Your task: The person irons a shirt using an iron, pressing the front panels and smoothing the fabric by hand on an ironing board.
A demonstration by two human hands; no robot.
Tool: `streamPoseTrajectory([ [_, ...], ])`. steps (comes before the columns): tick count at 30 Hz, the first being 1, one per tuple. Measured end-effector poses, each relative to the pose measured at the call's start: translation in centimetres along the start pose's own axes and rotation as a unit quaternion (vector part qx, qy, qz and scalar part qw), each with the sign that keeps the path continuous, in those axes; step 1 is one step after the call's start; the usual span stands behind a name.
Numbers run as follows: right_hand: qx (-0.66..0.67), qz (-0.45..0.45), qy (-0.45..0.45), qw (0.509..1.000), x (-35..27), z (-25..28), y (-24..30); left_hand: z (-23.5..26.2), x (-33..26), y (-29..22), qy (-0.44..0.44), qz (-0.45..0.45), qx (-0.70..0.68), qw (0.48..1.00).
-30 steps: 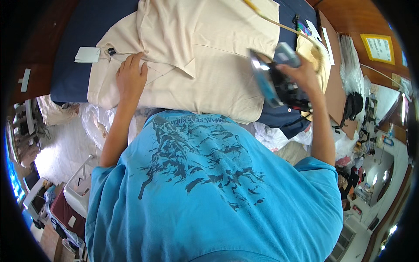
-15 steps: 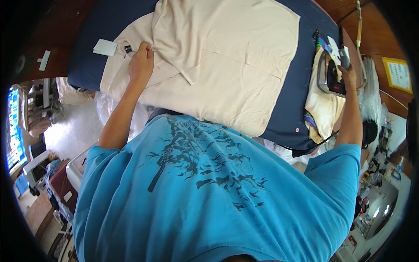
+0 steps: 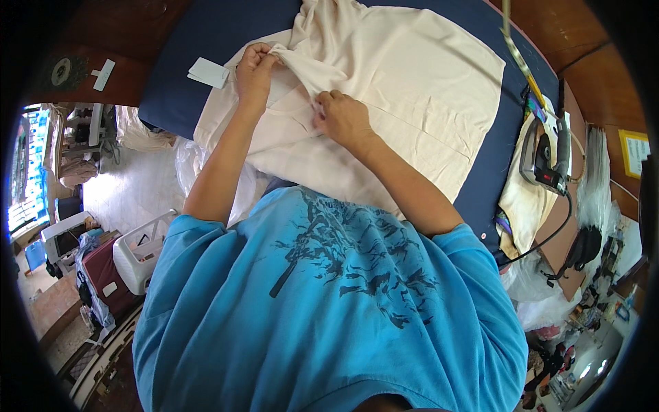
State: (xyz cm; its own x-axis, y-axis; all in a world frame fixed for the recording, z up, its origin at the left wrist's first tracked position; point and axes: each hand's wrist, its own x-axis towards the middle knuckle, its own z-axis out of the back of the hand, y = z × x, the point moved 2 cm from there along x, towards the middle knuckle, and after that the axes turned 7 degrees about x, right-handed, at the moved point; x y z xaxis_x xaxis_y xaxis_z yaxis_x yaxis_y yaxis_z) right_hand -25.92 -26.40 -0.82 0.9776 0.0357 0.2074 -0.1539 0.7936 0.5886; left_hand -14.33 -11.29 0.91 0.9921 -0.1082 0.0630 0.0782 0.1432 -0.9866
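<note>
A cream shirt [image 3: 405,89] lies spread on a dark blue ironing pad [image 3: 206,41]. My left hand [image 3: 255,69] pinches a raised fold of the shirt near its collar at the left side. My right hand [image 3: 343,117] grips the same fold a little lower and to the right. A white tag [image 3: 208,71] lies on the pad just left of my left hand. The iron [image 3: 546,161] rests at the right end of the pad on a cream cloth [image 3: 525,199], apart from both hands.
A black cord [image 3: 549,233] runs from the iron down off the pad. A white plastic basket [image 3: 141,250] stands on the floor at lower left. Wooden table edge [image 3: 597,75] and bags lie to the right. My blue T-shirt fills the lower frame.
My right hand has left the iron at the right end of the pad and come across to the shirt. Both hands now grip a fold near the collar.
</note>
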Motion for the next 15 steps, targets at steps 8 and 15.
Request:
streamPoseTrajectory([
  [8,0.502,-0.201,-0.023,0.841,3.1,5.0,1.6,2.6,4.0,-0.2,-0.085,-0.363,0.435,0.820],
  [15,0.603,-0.144,-0.047,0.783,4.1,7.9,5.4,5.0,9.6,3.3,0.074,-0.263,0.387,0.881],
])
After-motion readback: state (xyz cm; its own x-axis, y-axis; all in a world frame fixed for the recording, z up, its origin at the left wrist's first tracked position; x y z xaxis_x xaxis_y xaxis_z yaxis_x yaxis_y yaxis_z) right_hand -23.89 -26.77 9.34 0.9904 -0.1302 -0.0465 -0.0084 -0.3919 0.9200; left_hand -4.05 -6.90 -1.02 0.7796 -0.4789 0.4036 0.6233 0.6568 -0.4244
